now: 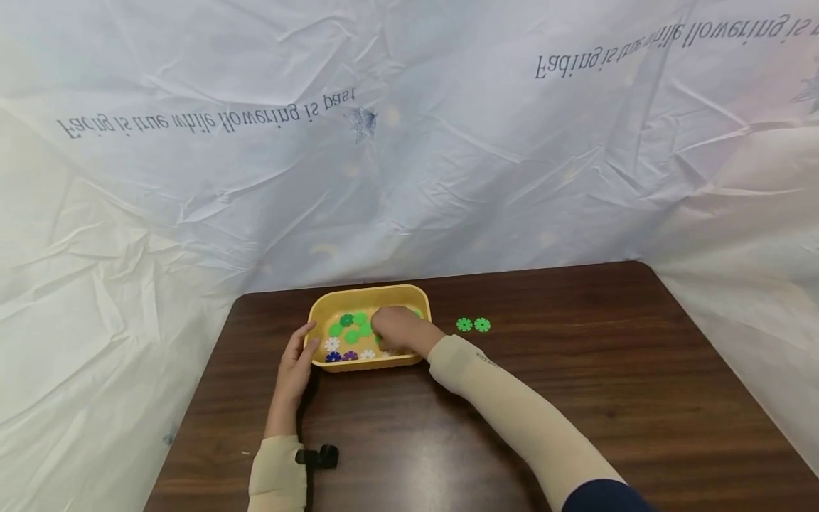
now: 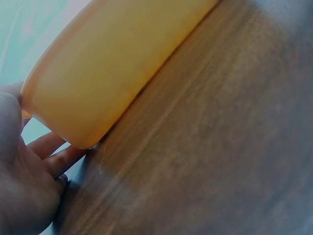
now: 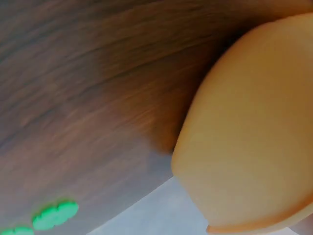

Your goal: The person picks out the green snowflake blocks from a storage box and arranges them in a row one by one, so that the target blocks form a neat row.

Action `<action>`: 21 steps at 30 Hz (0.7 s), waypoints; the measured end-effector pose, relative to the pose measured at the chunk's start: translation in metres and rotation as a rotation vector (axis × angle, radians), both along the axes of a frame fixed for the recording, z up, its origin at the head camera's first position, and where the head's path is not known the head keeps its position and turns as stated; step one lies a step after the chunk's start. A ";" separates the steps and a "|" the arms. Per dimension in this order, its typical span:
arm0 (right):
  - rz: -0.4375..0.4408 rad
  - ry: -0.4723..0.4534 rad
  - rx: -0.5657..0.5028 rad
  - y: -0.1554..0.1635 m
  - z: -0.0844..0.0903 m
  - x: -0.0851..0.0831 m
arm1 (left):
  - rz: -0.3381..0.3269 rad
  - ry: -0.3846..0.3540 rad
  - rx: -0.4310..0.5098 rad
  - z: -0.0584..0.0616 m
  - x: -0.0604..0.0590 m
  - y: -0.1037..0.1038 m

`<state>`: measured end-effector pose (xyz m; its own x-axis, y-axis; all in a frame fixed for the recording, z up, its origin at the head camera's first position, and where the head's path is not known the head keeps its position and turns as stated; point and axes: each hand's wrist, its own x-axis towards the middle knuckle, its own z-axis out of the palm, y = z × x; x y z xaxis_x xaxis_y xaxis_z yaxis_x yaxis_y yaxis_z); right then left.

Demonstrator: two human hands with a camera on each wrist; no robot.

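Note:
A yellow plastic basin (image 1: 371,365) holds several snowflake-shaped plastic discs: green discs (image 1: 352,336), white discs (image 1: 331,344), a purple disc (image 1: 349,355) and a dark blue disc (image 1: 333,357). My left hand (image 1: 296,366) grips the basin's left end, thumb at the rim and fingers around the outer wall, as the left wrist view also shows. Inside the basin, toward its right side, is my right hand (image 1: 403,331), bent down among the discs. Its fingertips are hidden, so whether it holds a disc is unclear. The right wrist view catches mainly the basin's outer wall (image 3: 254,127).
Two green snowflake discs (image 1: 473,325) lie side by side on the dark wooden table (image 1: 608,370), right of the basin. A pale printed cloth (image 1: 448,178) hangs behind the table's back edge and along its sides.

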<state>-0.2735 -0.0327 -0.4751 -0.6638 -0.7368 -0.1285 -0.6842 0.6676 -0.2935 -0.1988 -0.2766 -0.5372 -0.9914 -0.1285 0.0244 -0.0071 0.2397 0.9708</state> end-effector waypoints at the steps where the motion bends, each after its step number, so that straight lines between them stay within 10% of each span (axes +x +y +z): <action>1: -0.003 -0.009 -0.002 0.000 0.001 0.000 | -0.001 -0.002 -0.003 0.000 0.000 0.000; 21: -0.042 -0.208 -0.076 -0.012 0.000 -0.001 | -0.029 0.009 -0.015 0.000 0.003 0.000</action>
